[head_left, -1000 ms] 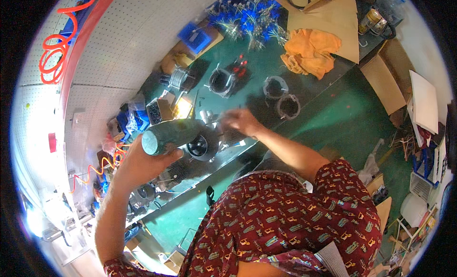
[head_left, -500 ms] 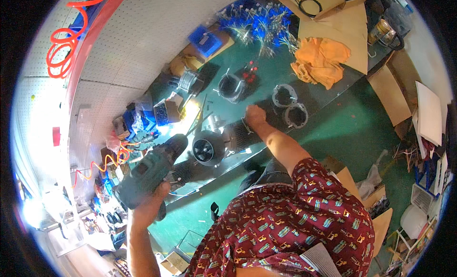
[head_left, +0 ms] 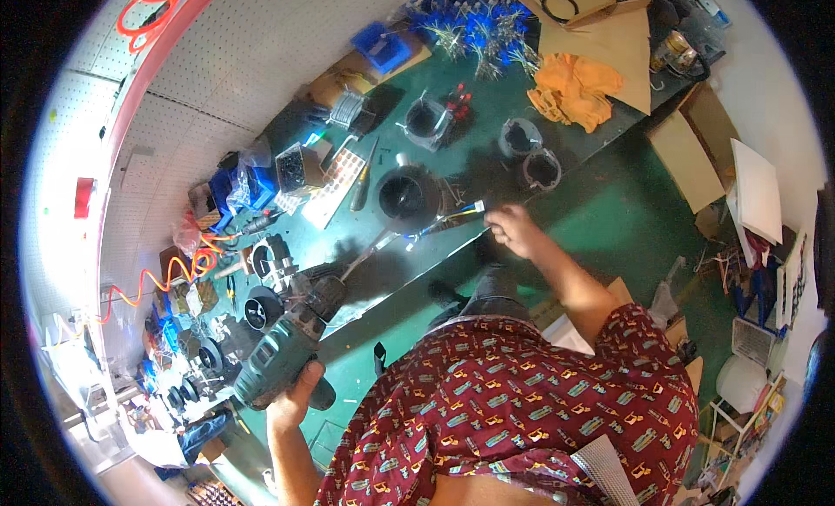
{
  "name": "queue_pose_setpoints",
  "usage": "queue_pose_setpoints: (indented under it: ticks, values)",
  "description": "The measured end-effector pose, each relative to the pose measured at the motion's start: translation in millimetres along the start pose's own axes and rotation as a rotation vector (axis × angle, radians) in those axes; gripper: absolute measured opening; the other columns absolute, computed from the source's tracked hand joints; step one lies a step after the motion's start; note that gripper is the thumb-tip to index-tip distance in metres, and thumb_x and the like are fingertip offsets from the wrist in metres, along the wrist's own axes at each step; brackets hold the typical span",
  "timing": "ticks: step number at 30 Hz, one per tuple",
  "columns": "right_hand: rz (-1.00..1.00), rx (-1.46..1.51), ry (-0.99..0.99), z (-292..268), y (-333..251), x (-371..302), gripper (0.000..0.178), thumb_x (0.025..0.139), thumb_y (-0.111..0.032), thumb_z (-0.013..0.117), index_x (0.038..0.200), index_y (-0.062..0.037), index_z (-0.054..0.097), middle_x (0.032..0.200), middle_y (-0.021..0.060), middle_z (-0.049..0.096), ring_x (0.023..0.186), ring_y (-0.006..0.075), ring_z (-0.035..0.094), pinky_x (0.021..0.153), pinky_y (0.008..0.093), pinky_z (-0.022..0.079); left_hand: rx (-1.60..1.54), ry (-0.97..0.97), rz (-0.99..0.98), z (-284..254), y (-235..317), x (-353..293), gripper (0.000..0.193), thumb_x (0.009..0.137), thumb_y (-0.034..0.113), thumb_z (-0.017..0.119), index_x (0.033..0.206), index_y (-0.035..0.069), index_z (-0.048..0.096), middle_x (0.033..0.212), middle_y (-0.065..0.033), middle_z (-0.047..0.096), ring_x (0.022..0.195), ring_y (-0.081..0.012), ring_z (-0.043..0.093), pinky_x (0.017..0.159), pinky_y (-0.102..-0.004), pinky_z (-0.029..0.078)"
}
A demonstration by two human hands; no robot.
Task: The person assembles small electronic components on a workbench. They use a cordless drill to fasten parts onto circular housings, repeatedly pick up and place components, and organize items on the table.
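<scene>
Hiding drill (head_left: 287,354) grip: left hand (head_left: 294,400)

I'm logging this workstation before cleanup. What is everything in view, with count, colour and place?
workbench: one, green, centre.
cordless drill: one, dark green, lower left, in left grip.
black round housing: one, bench centre.
wire bundle: one, white-tipped, at right fingertips.
grey rings: two, bench right.
orange cloth: one, top right.
blue-tipped wires: a heap, top.
coiled hose: one, orange, left.
left hand: grips drill.
right hand: pinches wire bundle.
</scene>
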State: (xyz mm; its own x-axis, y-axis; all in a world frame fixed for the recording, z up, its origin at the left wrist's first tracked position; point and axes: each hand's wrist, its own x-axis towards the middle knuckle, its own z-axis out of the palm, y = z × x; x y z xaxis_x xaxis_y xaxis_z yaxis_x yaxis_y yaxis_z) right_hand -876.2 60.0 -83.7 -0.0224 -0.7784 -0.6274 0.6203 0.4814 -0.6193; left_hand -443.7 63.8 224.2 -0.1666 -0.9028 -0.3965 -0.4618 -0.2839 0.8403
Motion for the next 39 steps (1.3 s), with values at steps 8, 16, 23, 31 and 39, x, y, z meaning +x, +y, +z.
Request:
queue_pose_setpoints:
  ticks: [8,16,23,31,39]
  values:
    - [0.078,0.486,-0.298,117,48,-66,0.019,0.099,-0.012,0.061,0.114,-0.0021,0.064,0.098,0.0042,0.065,0.067,0.0036,0.047,0.054,0.0176,0.037,-0.001,-0.126,-0.023,-17,-73,-8,0.034,0.085,0.014,0.076,0.116,0.006,0.064,0.106,-0.0048,0.064,0.095,-0.0176,0.061,0.083,-0.0348,0.052]
    - [0.055,0.684,-0.355,175,56,-75,0.012,0.102,-0.017,0.057,0.104,-0.0051,0.059,0.089,0.003,0.06,0.066,0.0056,0.047,0.053,0.0195,0.037,-0.109,-0.089,0.005,-18,-88,-16,0.037,0.087,0.019,0.078,0.118,0.005,0.064,0.103,-0.0054,0.066,0.088,-0.0178,0.064,0.077,-0.0344,0.056]
    - [0.093,0.752,-0.339,191,59,-69,0.014,0.102,-0.02,0.058,0.1,-0.0055,0.06,0.086,0.0017,0.058,0.064,0.0062,0.044,0.052,0.0197,0.035,-0.042,-0.083,0.046,-19,-92,-14,0.036,0.085,0.023,0.078,0.112,0.004,0.066,0.096,-0.0062,0.067,0.08,-0.0173,0.064,0.071,-0.0329,0.053]
    - [0.173,0.714,-0.325,193,44,-63,0.017,0.102,-0.022,0.057,0.098,-0.0065,0.06,0.086,0.0007,0.055,0.064,0.0059,0.044,0.051,0.0197,0.035,0.116,-0.077,0.111,-20,-92,-1,0.03,0.084,0.013,0.076,0.112,0.007,0.067,0.095,-0.002,0.066,0.083,-0.0154,0.062,0.074,-0.0332,0.053]
    - [0.361,0.692,-0.161,192,46,-36,0.016,0.103,-0.02,0.056,0.094,-0.0071,0.058,0.083,0.0017,0.057,0.059,0.0059,0.043,0.048,0.0202,0.034,0.57,-0.168,0.251,-14,-45,22,0.029,0.075,0.015,0.083,0.097,0.003,0.069,0.084,-0.01,0.071,0.068,-0.022,0.068,0.068,-0.0312,0.054]
